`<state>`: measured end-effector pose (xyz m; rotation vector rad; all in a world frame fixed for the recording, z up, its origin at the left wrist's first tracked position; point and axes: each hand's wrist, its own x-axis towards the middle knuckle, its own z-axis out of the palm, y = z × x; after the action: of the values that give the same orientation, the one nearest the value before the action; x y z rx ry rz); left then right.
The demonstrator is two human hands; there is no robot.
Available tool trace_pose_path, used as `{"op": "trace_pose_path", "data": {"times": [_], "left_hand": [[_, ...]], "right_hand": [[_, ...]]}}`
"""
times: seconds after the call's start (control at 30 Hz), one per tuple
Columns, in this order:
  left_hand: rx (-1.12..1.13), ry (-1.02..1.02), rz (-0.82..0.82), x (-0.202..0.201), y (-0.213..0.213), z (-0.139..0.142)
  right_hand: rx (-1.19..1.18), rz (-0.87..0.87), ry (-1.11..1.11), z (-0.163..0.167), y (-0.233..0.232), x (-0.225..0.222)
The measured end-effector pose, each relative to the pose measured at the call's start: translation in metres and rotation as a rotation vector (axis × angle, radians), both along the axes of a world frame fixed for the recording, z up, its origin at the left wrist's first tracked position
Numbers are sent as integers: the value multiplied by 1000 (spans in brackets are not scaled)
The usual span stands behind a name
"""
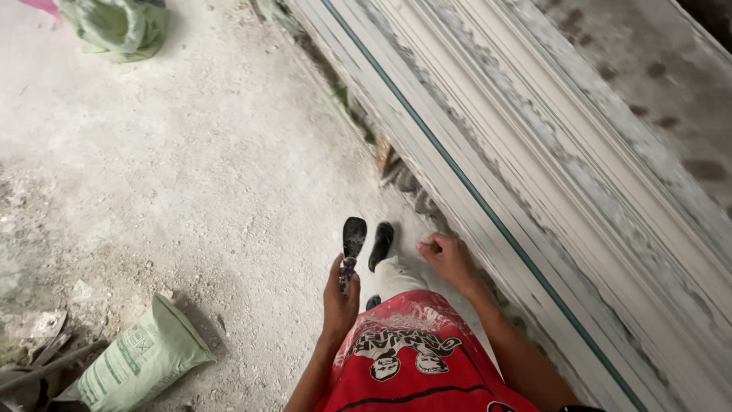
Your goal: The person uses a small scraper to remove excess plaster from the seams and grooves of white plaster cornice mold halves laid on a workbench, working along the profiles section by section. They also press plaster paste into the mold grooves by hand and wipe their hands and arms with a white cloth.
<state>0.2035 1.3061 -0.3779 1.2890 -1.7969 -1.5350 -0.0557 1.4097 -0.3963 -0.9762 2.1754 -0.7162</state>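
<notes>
— Left hand [339, 299]?
— Closed around a small dark tool [348, 273], near the black shoes [367, 240].
— Right hand [448, 259]?
— Loosely curled, holding nothing, beside the long white moulding [534, 152].

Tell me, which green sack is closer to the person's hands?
The green sack lying at the bottom left is closer; it sits just left of the left hand. The other green sack is far off at the top of the floor.

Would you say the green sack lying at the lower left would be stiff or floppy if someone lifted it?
The green sack looks partly full and creased, so it would probably sag when lifted. Its bulging lower part suggests powder, so likely heavy for its size. Lying flat on the dusty floor, it seems unlikely to roll.
</notes>
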Motion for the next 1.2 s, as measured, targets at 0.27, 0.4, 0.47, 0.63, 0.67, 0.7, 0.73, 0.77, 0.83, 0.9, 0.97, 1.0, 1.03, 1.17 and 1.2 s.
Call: {"op": "trace_pose_path", "data": {"times": [0.27,0.4,0.47,0.63,0.67,0.7,0.73,0.77,0.83,0.9,0.97,1.0,1.03,1.17,1.2], "left_hand": [[126,236,23,-82,-143,-14],[40,349,10,-156,-251,-6],[22,398,-3,-182,-295,5],[355,302,62,-240,-395,38],[358,317,47,-256,-413,43],[365,328,32,-271,-426,46],[380,332,16,-282,-438,47],[421,311,-24,-292,-453,47],[504,268,-114,-316,-490,37],[613,313,-152,-343,-528,17],[605,368,-235,-367,-567,-7],[540,403,-295,-379,-590,-19],[473,442,-363,-391,-618,-30],[172,263,-671,-436,-737,-46],[105,207,-730,-444,-767,-42]], "right_hand": [[-9,3,-199,-24,-154,-55],[-360,191,-178,-5,-257,-99],[-319,251,-178,8,-297,-119],[-273,498,72,35,-403,-186],[-247,493,-34,42,-423,-199],[-217,484,-143,47,-437,-206],[-182,470,-261,51,-449,-209],[-139,417,-341,53,-464,-208],[-55,298,-497,52,-497,-207],[-93,173,-555,44,-536,-207],[-223,72,-425,34,-573,-210],[-328,42,-263,28,-595,-216],[-431,9,-93,24,-620,-225],[-179,-272,-180,36,-700,-278],[-152,-310,-119,44,-723,-291]]}}
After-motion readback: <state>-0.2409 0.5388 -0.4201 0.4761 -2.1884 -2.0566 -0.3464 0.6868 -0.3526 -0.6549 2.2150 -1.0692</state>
